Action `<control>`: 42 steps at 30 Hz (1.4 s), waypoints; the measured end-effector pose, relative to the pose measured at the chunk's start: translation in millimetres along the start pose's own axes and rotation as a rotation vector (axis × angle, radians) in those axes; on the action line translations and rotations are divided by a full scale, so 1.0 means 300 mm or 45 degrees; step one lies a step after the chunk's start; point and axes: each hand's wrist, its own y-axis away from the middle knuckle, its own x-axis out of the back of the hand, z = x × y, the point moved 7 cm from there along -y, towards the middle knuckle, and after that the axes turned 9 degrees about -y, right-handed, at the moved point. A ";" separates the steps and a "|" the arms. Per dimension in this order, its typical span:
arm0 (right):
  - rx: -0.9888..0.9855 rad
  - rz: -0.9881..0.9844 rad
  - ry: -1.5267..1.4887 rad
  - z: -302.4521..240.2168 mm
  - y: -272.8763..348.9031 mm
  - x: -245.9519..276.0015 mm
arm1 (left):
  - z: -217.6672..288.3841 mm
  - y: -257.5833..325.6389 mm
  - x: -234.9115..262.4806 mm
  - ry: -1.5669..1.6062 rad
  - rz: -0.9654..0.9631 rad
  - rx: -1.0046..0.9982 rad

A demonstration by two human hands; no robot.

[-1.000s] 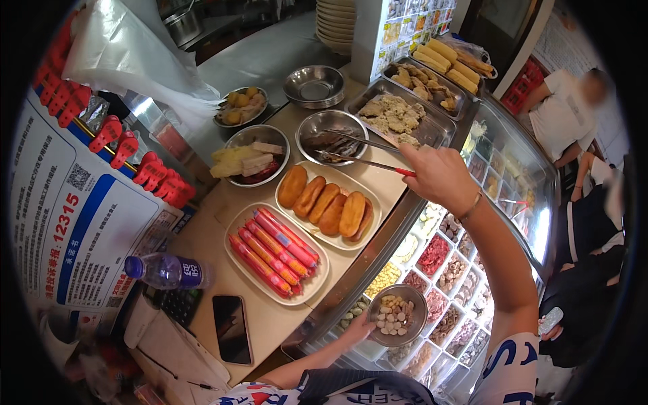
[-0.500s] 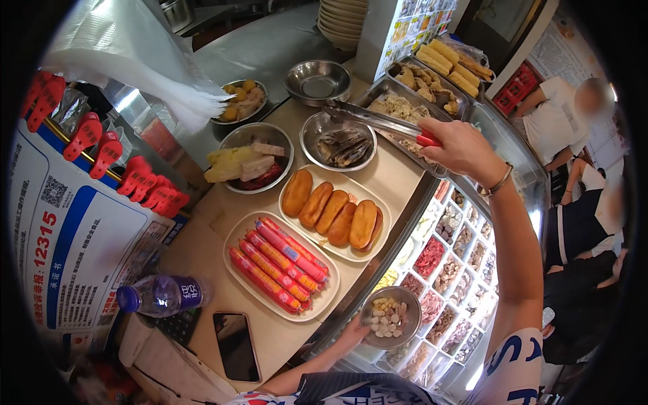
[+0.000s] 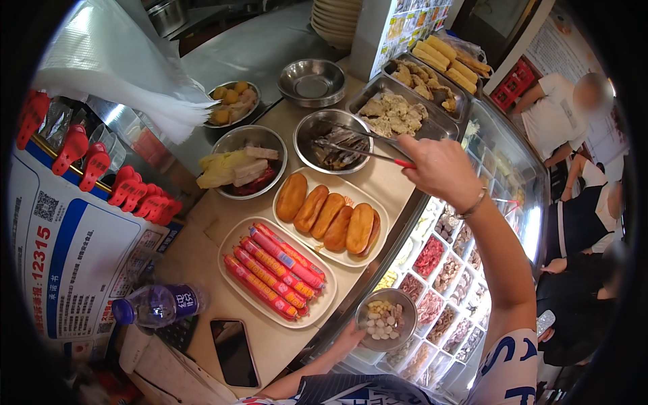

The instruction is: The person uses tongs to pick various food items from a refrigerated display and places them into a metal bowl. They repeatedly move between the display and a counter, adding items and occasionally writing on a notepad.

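Observation:
My right hand (image 3: pixel 442 172) is closed around the red-gripped end of metal tongs (image 3: pixel 386 158). The tongs' two arms are spread, and their tips reach into a steel bowl (image 3: pixel 305 160) of dark strips that look like small fish (image 3: pixel 343 154). Whether the tips pinch a piece is too unclear to tell. Lower down, my left hand (image 3: pixel 347 339) grips the rim of a small steel bowl (image 3: pixel 410 336) with pale round pieces (image 3: pixel 385 322) and yellowish pieces inside. That bowl is held over a lit display case (image 3: pixel 432 314) of divided white compartments with meats and other foods.
On the counter are a plate of fried dough rolls (image 3: pixel 327 212), a plate of red-wrapped sausages (image 3: pixel 273 270), a phone (image 3: pixel 234 352) and a bottle (image 3: pixel 162 305). Beyond stand a mixed-food bowl (image 3: pixel 246 165), stacked steel bowls (image 3: pixel 312 81) and trays of fried food (image 3: pixel 391 115). People are at the right.
My right hand has moved down slightly and left, and the tongs have opened, their tips lowering into the bowl of dark strips. My left hand still holds its bowl in nearly the same place.

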 end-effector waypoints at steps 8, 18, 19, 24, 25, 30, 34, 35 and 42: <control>-0.212 -0.031 -0.121 0.099 0.139 0.042 | -0.043 -0.019 0.015 -0.003 0.014 -0.007; -0.267 -0.144 -0.184 0.086 0.182 -0.055 | -0.019 -0.013 0.012 -0.043 -0.035 -0.029; -0.267 -0.152 -0.190 0.082 0.185 -0.050 | -0.018 -0.010 0.013 -0.038 -0.035 -0.037; -0.290 -0.151 -0.191 0.083 0.196 -0.053 | 0.012 0.003 0.016 -0.006 0.024 0.006; -0.299 -0.154 -0.189 0.080 0.198 -0.053 | 0.021 0.010 0.011 0.004 0.026 0.015; -0.326 0.025 -0.305 0.063 0.217 -0.048 | 0.058 0.028 -0.013 0.040 0.010 -0.015; -0.383 0.040 -0.314 0.040 0.231 -0.082 | 0.062 0.031 -0.019 0.051 -0.017 -0.073; -0.393 0.011 -0.316 0.035 0.232 -0.092 | 0.061 0.034 -0.020 0.041 -0.023 -0.073; -0.451 0.135 -0.478 0.029 0.248 -0.076 | 0.053 0.052 -0.039 -0.008 -0.025 -0.115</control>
